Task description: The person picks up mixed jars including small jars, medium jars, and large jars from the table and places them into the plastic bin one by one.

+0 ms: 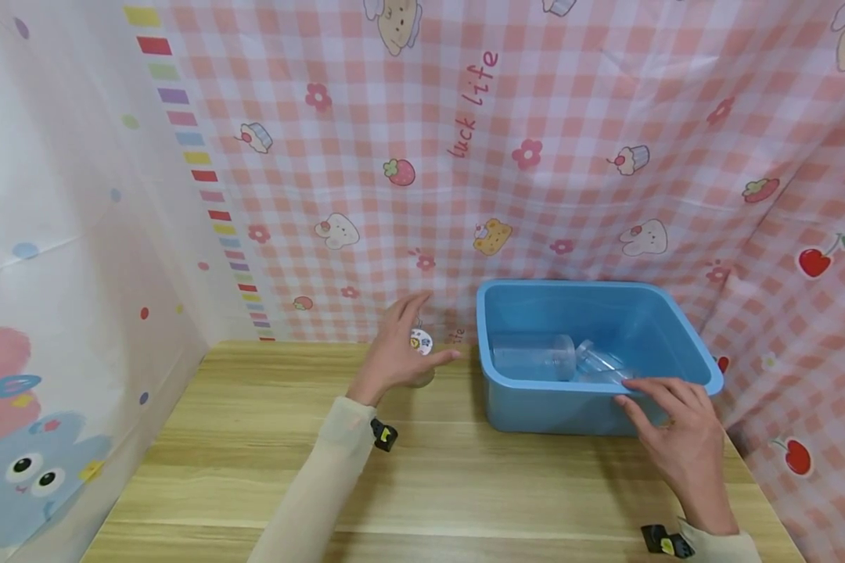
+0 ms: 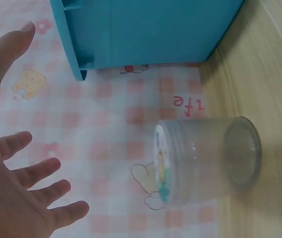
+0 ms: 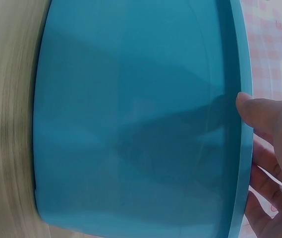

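Observation:
My left hand (image 1: 390,348) hovers with spread fingers beside a clear plastic jar (image 2: 200,158) that has a printed round lid. In the left wrist view a gap separates hand and jar; in the head view the hand hides much of it. My right hand (image 1: 690,434) holds the near rim of a blue plastic bin (image 1: 556,410), thumb outside and fingers over the edge. Inside the bin lie a large clear cylindrical container (image 1: 531,357) and a smaller clear container (image 1: 601,362), both on their sides. The right wrist view shows the bin's outer wall and the thumb (image 3: 259,111) at its rim.
Everything stands on a wood-grain table (image 1: 253,469). A pink checked cloth (image 1: 366,156) hangs right behind the bin and jar and continues down the right side. A white printed cloth (image 1: 77,234) hangs at the left.

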The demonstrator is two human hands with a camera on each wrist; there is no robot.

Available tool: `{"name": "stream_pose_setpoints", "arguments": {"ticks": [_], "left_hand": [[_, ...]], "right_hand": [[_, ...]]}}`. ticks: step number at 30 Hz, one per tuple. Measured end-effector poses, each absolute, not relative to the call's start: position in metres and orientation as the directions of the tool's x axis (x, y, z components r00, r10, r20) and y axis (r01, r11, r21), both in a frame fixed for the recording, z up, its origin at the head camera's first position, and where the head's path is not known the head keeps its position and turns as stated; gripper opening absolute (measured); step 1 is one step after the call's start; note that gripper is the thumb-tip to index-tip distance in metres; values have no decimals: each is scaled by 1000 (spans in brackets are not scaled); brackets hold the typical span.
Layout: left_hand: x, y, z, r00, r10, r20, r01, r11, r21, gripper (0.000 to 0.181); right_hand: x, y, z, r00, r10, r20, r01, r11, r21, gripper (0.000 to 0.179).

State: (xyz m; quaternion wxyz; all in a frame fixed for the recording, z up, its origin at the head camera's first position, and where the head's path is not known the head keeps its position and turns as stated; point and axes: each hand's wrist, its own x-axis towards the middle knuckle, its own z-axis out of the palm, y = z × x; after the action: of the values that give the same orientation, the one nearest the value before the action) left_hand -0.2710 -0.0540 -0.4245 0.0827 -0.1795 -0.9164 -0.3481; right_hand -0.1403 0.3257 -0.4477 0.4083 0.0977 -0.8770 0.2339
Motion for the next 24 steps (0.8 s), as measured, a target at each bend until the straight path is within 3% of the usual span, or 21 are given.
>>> {"name": "stream_pose_setpoints", "arguments": {"ticks": [24], "left_hand": [[-295, -82, -471, -983, 127, 130, 178, 544, 820, 123]], "right_hand": [[-139, 325, -448, -648, 27, 761, -358, 871, -337, 37]]}}
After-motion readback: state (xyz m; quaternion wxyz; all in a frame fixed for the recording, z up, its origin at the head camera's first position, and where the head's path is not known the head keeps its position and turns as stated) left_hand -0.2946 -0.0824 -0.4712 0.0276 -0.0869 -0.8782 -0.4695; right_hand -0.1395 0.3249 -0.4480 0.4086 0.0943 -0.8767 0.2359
